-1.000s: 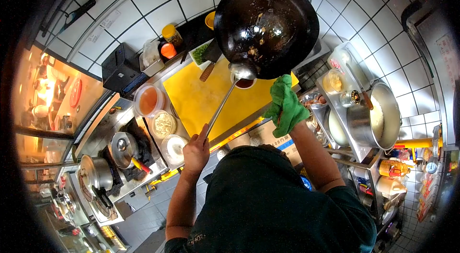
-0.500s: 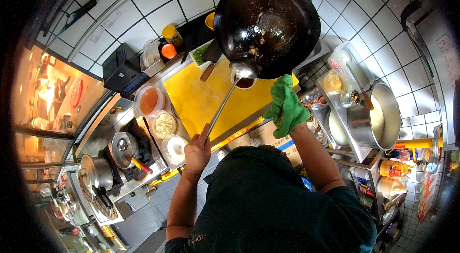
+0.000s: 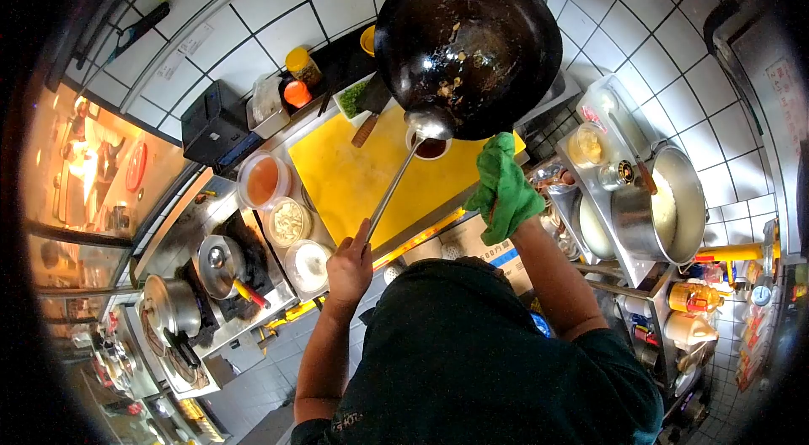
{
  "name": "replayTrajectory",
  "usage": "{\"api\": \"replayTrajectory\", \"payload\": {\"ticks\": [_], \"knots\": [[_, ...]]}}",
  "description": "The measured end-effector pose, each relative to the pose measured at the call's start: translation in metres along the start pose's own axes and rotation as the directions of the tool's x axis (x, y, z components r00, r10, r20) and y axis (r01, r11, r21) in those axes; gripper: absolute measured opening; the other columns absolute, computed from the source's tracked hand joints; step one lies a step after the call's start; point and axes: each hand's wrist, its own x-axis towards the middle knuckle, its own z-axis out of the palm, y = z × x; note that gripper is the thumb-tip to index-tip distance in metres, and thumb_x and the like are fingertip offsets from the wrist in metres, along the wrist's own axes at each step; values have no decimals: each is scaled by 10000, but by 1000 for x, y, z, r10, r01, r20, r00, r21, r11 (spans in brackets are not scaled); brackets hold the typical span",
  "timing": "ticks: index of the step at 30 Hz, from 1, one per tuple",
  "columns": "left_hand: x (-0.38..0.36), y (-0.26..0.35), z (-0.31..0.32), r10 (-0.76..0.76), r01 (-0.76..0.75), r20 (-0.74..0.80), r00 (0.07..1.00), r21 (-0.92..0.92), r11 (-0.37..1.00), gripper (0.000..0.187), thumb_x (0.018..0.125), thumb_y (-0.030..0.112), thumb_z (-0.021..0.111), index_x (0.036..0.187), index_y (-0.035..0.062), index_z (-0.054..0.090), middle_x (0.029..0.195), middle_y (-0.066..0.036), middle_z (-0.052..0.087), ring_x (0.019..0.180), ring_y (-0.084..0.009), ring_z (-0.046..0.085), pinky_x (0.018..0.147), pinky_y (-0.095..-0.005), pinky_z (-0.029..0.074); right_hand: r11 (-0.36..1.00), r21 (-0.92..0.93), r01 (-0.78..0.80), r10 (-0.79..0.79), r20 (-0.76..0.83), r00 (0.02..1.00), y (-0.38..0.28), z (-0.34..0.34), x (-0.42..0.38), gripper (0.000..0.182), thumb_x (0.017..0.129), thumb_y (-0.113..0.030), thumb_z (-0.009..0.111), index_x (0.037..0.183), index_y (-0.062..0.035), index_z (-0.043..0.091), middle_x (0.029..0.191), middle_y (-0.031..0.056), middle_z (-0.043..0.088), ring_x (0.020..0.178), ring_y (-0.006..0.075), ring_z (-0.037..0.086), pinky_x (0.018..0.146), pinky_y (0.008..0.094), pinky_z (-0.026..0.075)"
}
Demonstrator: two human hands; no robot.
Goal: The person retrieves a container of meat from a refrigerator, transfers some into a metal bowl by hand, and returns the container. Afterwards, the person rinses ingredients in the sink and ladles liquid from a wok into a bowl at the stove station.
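My left hand (image 3: 348, 270) is closed around the long handle of a metal ladle (image 3: 393, 190). The ladle's bowl rests at the lower rim of a large dark wok (image 3: 472, 40), just above a small white bowl of dark liquid (image 3: 433, 147). The wok is tilted towards me, its inside wet and dotted with bits of food. A bunched green cloth (image 3: 504, 188) covers most of my right hand (image 3: 527, 232), which grips it at the wok's near edge. The fingers there are mostly hidden, as is the part of the wok behind the cloth.
A yellow cutting board (image 3: 337, 175) lies below the wok, with a cleaver (image 3: 366, 130) near its back edge. Tubs, including an orange-liquid container (image 3: 262, 178), line the left side. A lidded pan (image 3: 218, 265) sits on the stove; a large pot (image 3: 674, 209) stands right.
The wok has shifted very slightly left, and the food bits inside sit a little differently. Both hands keep nearly the same place and hold.
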Motion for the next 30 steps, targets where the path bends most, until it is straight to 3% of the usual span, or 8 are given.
{"api": "replayTrajectory", "payload": {"ticks": [5,7,9,11,12,19,25,30], "knots": [[1,0,2,1,-1,1,1000,-13,1000,538,847,64,675,1375,136,604,741,-153,628,635,-333,641,562,-450,523,998,49,26,-30,87,996,4,-8,2,295,1100,-299,384,1299,-120,506,1028,-4,549,863,148,563,712,276,497],[1,1,2,2,-2,0,1000,-11,1000,539,847,65,675,1376,136,604,743,-154,631,636,-334,640,562,-451,523,982,-183,40,-39,8,999,5,-10,2,300,1096,-304,393,1308,-121,500,1028,0,549,864,147,557,723,274,495],[2,3,2,-7,7,5,1000,-20,1000,537,850,67,674,1377,136,603,747,-155,633,637,-337,641,565,-454,524,986,-167,-13,5,-47,999,5,-13,3,305,1084,-297,425,1318,-113,494,1038,5,551,880,152,557,740,277,497],[2,3,3,-7,7,4,1000,-21,1000,535,852,69,673,1378,136,602,749,-156,635,637,-340,642,567,-457,525,937,-348,3,-39,-97,995,12,-24,4,319,1065,-269,466,1334,-100,485,1058,10,556,904,162,562,759,286,500],[2,2,5,-2,2,0,1000,-18,1000,535,852,69,672,1379,137,602,749,-157,635,637,-341,642,567,-459,525,816,-577,44,-127,-105,986,18,-28,5,331,1054,-248,485,1345,-92,479,1070,13,561,916,167,567,769,292,502],[0,0,8,-24,24,30,999,-10,1000,535,855,77,667,1381,145,600,756,-165,635,640,-352,644,570,-464,527,697,-716,-31,-177,-215,960,18,-26,4,337,1020,-167,525,1343,-74,500,1071,18,589,910,178,592,774,313,507],[-2,-3,14,-39,40,52,998,-18,999,529,863,97,665,1385,143,593,761,-162,638,631,-349,647,560,-467,525,871,-491,-21,-129,-269,954,19,-22,8,309,1025,-200,544,1310,-83,524,1036,15,583,872,155,586,725,293,494],[-1,-3,16,-27,29,39,999,-31,999,524,866,104,668,1383,137,593,763,-163,637,622,-347,641,552,-469,521,992,113,-51,90,-376,922,16,-13,7,288,1029,-227,560,1282,-91,544,1007,12,578,840,136,580,684,276,483]]}}
